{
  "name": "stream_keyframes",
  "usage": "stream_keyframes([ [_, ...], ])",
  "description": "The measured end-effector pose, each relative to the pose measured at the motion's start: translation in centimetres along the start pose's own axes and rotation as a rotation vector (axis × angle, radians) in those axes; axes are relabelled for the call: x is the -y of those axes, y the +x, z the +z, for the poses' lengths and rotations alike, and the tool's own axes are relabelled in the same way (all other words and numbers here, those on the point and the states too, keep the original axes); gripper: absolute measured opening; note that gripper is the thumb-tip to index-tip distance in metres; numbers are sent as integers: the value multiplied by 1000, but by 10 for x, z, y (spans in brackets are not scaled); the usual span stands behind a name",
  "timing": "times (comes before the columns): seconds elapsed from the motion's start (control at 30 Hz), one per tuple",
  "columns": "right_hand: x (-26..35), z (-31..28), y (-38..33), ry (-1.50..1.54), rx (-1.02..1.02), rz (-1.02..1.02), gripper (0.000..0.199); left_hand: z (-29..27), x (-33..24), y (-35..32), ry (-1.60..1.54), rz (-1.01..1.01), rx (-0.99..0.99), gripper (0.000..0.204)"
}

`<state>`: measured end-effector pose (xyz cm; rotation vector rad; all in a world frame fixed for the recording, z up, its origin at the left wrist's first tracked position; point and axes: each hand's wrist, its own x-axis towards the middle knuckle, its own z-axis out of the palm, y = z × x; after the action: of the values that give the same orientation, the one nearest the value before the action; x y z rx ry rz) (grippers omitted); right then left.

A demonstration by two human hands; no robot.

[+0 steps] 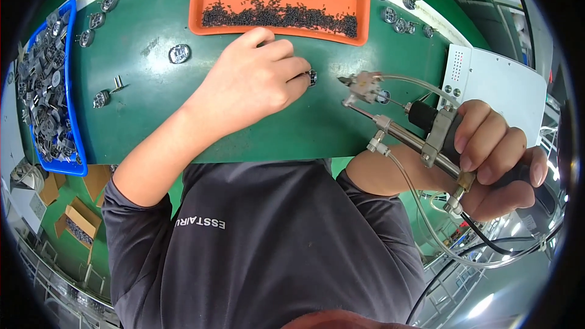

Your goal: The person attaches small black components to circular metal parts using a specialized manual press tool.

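Mid-frame, your left hand (259,77) curls against a small round grey part (313,78), perhaps steadying it, any pinch hidden; at right, your right hand (507,146) clasps a silver-and-black metal tool (409,138).

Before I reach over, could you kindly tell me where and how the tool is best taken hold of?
Probably by its dark handle, coming from the right, as the right hand does. The handle lies at the tool's right end, while the blurred head points left. I'd keep fingers off the clear hose.
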<state>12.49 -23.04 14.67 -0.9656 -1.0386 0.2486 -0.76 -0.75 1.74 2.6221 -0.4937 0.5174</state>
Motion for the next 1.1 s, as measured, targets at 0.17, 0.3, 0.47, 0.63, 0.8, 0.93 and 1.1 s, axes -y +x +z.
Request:
stream_keyframes([
  [0.17, -4, 0, -1, 29, 17, 26, 36, 1, 0, -1, -19, -12, -16, 17],
  [0.3, -9, 6, -4, 45, -2, 20, 35, 1, 0, 2, -15, -9, -18, 15],
  [0.47, -20, 19, -1, 71, 87, 35, 35, 4, 1, -1, -35, -18, -28, 16],
  [0.63, -15, 20, 8, 16, 252, 90, 36, 2, 0, 1, -62, -39, -24, 20],
  [0.8, -21, 21, 9, 50, 271, 82, 37, 4, 0, 4, -73, -22, -45, 21],
  [0.93, -27, 26, 7, 63, 217, 58, 35, 4, 2, 4, -75, -20, -44, 21],
  [1.1, -34, 32, 11, 131, 190, 11, 34, -4, 1, 2, -36, -25, -22, 18],
])
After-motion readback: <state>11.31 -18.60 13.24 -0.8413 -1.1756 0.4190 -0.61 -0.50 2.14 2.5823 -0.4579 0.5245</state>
